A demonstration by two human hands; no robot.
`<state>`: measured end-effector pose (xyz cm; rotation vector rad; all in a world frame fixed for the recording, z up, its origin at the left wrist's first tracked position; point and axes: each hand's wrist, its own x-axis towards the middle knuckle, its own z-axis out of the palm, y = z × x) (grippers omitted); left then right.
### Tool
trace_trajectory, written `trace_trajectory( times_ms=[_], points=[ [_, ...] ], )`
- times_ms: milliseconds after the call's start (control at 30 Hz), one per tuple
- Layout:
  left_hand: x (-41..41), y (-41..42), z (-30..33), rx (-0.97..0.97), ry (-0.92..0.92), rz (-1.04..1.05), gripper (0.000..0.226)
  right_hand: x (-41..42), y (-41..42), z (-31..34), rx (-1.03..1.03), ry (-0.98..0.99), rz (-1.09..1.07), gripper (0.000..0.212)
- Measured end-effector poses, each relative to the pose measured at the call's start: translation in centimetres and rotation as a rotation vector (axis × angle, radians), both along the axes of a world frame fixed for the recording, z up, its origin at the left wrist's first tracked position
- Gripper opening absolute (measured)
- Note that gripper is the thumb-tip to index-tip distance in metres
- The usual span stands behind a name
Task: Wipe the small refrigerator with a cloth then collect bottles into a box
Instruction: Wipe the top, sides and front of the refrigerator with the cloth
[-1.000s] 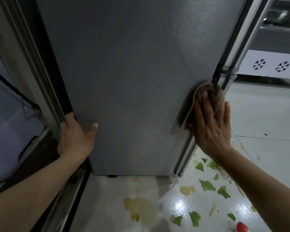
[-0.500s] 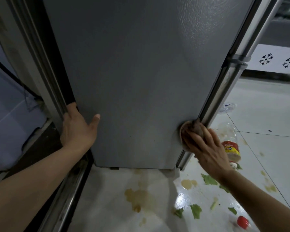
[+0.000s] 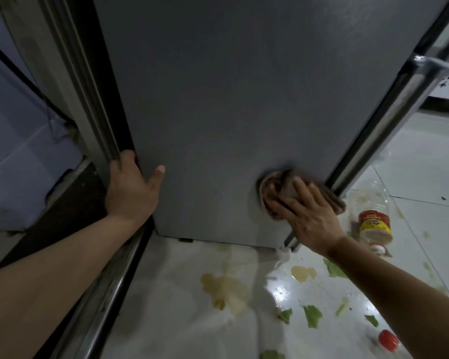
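The grey side panel of the small refrigerator [image 3: 218, 99] fills the middle of the view. My right hand [image 3: 306, 216] presses a bunched brown cloth [image 3: 283, 185] flat against the panel's lower right corner, beside the chrome door edge. My left hand [image 3: 130, 187] grips the panel's rear left edge, thumb resting on the grey face. A clear plastic bottle with a red and yellow label [image 3: 373, 224] lies on the floor just right of the refrigerator. A red bottle cap [image 3: 388, 339] shows at the bottom right.
The white tiled floor [image 3: 412, 164] is wet, with brownish spills [image 3: 226, 288] and scattered green leaf scraps [image 3: 313, 316] in front of the refrigerator. A metal frame and rail [image 3: 70, 73] run along the left, with a bluish surface behind.
My right hand slid the cloth down the panel's right edge, then a little left onto the lower corner. The left hand kept its grip. The bottle on the floor came into view.
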<state>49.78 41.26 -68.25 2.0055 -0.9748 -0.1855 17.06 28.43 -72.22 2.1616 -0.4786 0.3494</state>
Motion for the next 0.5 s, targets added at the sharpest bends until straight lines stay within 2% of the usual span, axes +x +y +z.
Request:
trace_trajectory(
  times_ms=[67,133,200,233,333,400,433,500],
  points=[
    [-0.1,0.0,-0.3,-0.033,0.0,0.004,0.056,0.0,0.4,-1.6,0.006,0.223,0.042,0.065],
    [0.1,0.0,-0.4,-0.063,0.01,-0.005,0.053,0.0,0.6,-2.1,0.004,0.327,0.08,0.066],
    [0.6,0.1,-0.4,-0.082,0.039,-0.035,0.049,0.0,0.3,-1.6,-0.033,0.31,0.108,0.071],
    [0.8,0.1,-0.4,-0.094,0.053,-0.05,0.044,0.5,0.2,-1.0,-0.034,0.26,0.125,0.066],
    [1.2,0.2,-0.8,-0.11,0.076,-0.064,0.025,4.5,-0.2,0.8,-0.001,0.006,0.164,0.05],
    [1.2,0.3,-1.3,-0.116,0.099,-0.069,0.018,7.7,0.2,0.9,0.043,-0.096,0.174,0.048],
    [1.2,0.4,-1.4,-0.124,0.101,-0.073,0.017,8.9,0.4,0.5,0.029,-0.075,0.172,0.048],
    [1.5,0.5,-1.4,-0.137,0.108,-0.088,0.014,10.1,1.0,-1.3,-0.059,0.134,0.177,0.056]
  ],
)
